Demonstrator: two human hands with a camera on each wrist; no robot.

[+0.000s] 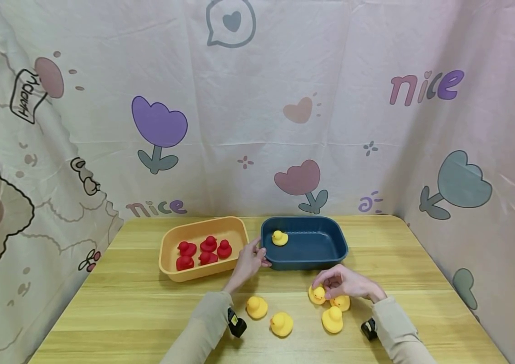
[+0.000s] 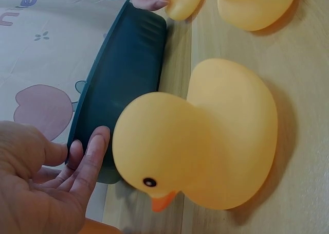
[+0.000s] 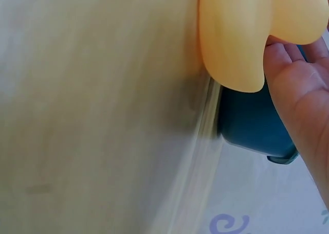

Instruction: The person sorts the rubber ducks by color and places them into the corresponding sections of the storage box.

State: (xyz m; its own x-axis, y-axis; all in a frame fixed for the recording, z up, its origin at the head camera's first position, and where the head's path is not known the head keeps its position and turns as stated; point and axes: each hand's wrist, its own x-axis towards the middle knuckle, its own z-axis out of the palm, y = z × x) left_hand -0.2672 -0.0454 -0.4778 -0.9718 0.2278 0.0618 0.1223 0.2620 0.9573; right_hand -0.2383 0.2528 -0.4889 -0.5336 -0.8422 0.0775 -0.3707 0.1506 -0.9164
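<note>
My left hand (image 1: 249, 259) holds the left front corner of a dark blue bin (image 1: 305, 264), thumb near the rim and fingers on the outer wall in the left wrist view. One yellow rubber duck (image 1: 279, 238) sits inside this bin. My right hand (image 1: 346, 281) pinches another yellow duck (image 1: 316, 295) in front of the bin. Close to that hand are a partly covered duck (image 1: 340, 303) and a third one (image 1: 332, 320). Two more ducks, one (image 1: 256, 307) by the left wrist and one (image 1: 282, 324) nearer me, stand on the table.
An orange-yellow bin (image 1: 184, 276) with several red rubber ducks (image 1: 208, 244) stands left of the blue bin. Both bins are at the back of the wooden table (image 1: 116, 313). A printed cloth (image 1: 239, 116) hangs behind and at the sides.
</note>
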